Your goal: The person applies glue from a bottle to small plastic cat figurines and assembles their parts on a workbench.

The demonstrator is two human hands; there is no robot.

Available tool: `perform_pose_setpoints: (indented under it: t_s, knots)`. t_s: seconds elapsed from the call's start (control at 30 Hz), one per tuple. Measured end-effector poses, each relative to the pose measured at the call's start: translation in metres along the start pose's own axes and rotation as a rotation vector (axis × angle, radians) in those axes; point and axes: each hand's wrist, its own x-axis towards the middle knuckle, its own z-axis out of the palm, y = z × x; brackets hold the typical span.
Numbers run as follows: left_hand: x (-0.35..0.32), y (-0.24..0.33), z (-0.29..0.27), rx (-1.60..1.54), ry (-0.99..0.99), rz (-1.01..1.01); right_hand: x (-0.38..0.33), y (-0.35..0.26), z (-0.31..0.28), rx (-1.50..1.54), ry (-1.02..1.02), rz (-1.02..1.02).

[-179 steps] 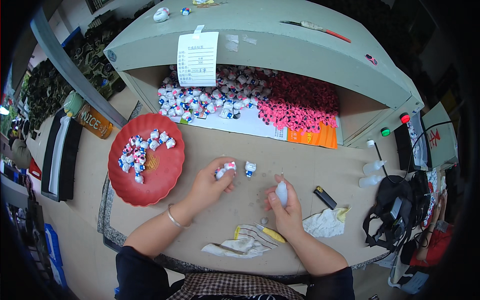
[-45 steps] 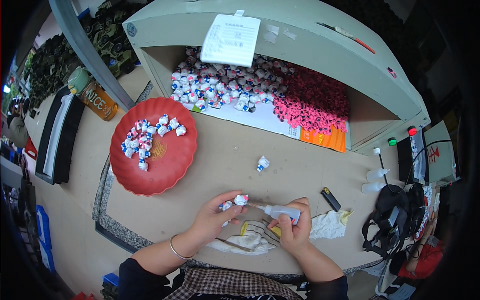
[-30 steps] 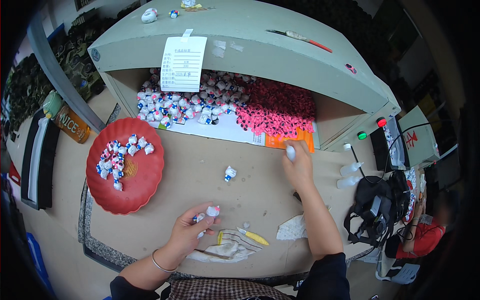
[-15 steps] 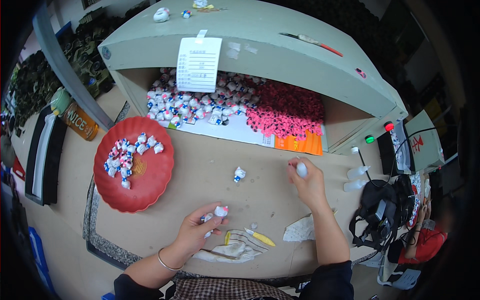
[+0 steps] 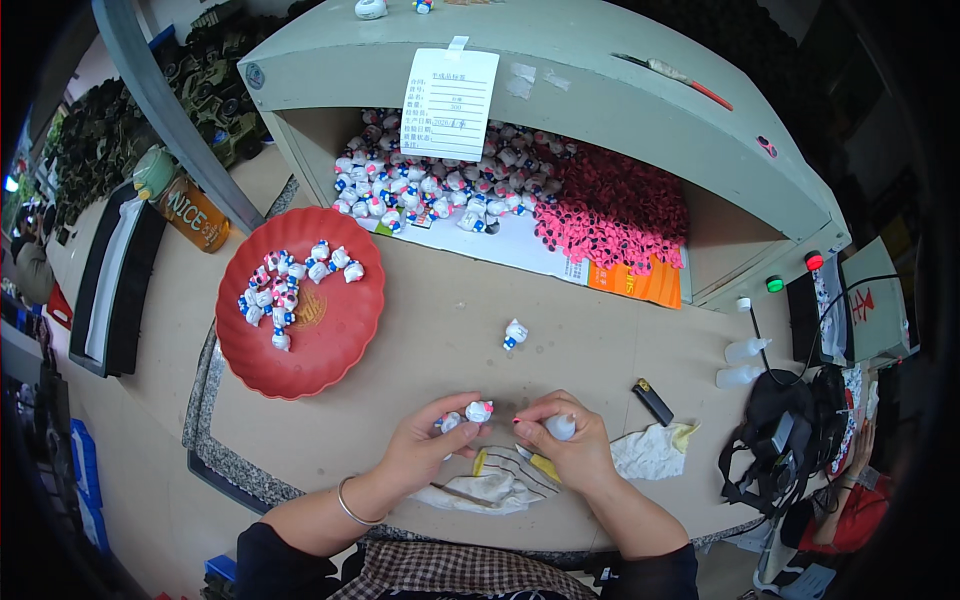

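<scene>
Brings right hand (image 5: 578, 447) in beside left hand (image 5: 423, 437), pinching small reddish piece (image 5: 517, 420) and clutching white bottle (image 5: 561, 427); grips white-headed figurine (image 5: 479, 411) in the left, above table (image 5: 430, 325); seems mid-fitting, calling for careful alignment.

The left fingers (image 5: 458, 437) hold a figurine (image 5: 479, 411) of glossy white plastic, the right fingers (image 5: 552, 402) a bottle (image 5: 561, 427) of smooth, translucent plastic. Left of both — a satiny red plastic dish (image 5: 345, 330); on their near side, crumpled striped cloth (image 5: 493, 492) — beneath them, a smooth, matt worktop (image 5: 430, 345).
</scene>
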Motion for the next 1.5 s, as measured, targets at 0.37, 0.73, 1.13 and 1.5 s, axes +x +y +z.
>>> perform_pose_setpoints:
  t_s: [0.37, 0.73, 1.13, 1.5]
  knots:
    - [0.0, -0.004, -0.001, 0.132, -0.037, 0.079, -0.005, -0.01, 0.011, -0.015, -0.049, 0.1]
    - [0.002, -0.004, -0.001, 0.406, -0.102, 0.323, 0.001, 0.002, 0.019, -0.209, 0.047, 0.009]
    - [0.0, 0.005, -0.002, 0.109, -0.114, -0.03, 0.004, 0.001, 0.019, 0.026, -0.101, 0.032]
    - [0.003, -0.001, -0.006, 0.043, -0.156, -0.061, 0.006, 0.011, 0.015, -0.169, -0.132, -0.059]
